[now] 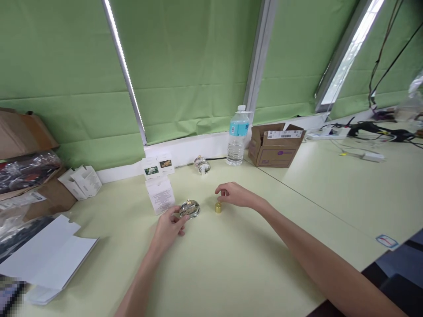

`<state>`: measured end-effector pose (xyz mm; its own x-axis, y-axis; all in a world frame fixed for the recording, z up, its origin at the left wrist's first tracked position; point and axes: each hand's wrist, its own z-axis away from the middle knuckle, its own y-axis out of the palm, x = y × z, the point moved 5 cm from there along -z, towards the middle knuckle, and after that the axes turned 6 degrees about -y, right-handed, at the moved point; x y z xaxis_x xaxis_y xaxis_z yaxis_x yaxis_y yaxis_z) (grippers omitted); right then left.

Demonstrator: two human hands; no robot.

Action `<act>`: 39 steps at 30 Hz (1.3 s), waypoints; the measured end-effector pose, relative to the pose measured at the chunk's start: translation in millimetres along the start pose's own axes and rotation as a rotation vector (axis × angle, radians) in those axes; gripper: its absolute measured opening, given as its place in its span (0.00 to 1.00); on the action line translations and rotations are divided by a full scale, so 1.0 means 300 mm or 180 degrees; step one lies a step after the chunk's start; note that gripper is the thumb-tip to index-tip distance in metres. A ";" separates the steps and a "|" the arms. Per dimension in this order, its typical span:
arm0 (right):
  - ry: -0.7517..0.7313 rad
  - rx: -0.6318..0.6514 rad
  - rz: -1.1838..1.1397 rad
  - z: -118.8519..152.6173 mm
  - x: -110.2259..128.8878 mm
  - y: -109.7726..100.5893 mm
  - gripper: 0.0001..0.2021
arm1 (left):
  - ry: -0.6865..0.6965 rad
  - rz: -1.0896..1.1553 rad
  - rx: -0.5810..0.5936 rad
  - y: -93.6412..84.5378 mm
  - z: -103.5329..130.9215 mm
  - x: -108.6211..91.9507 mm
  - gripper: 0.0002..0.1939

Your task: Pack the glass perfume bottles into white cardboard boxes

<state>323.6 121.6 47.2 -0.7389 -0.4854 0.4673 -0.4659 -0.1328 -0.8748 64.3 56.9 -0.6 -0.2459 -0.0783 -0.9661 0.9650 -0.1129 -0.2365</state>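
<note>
My left hand (168, 227) grips the left side of a shiny, rounded glass bottle (190, 209), probably a perfume bottle, with a small gold nozzle on top and no cap on it. A gold cap (218, 208) stands on the table to the right of the bottle. Just above and behind this cap is my right hand (233, 194), its fingers curved and apart, with nothing seen between them. White printed boxes (161, 193) stand behind my left hand. Farther back lie more shiny glass bottles (202, 165).
A water bottle (238, 136) and an opened brown carton (276, 147) stand by the wall. At the left are stacked cardboard boxes (53, 196), small white boxes (82, 182) and folded white card (49, 255). Cables and a power strip (327, 133) lie at the right rear.
</note>
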 end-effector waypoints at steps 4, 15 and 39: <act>-0.0110 -0.0039 0.0385 0.001 0.030 0.014 0.11 | 0.0010 -0.0017 0.0007 0.001 0.003 0.001 0.24; -0.0259 -0.0099 0.0464 -0.011 0.050 0.043 0.09 | 0.0016 -0.0143 -0.0011 -0.001 0.003 0.006 0.23; -0.1126 -0.1012 -0.0672 -0.056 0.409 0.032 0.04 | 0.0085 -0.0186 -0.0021 0.000 0.001 -0.002 0.19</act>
<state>220.2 75.1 98.4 -0.4290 -0.7460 0.5094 -0.7525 -0.0169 -0.6584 64.4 56.6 0.0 -0.2994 -0.0452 -0.9531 0.9497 -0.1100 -0.2931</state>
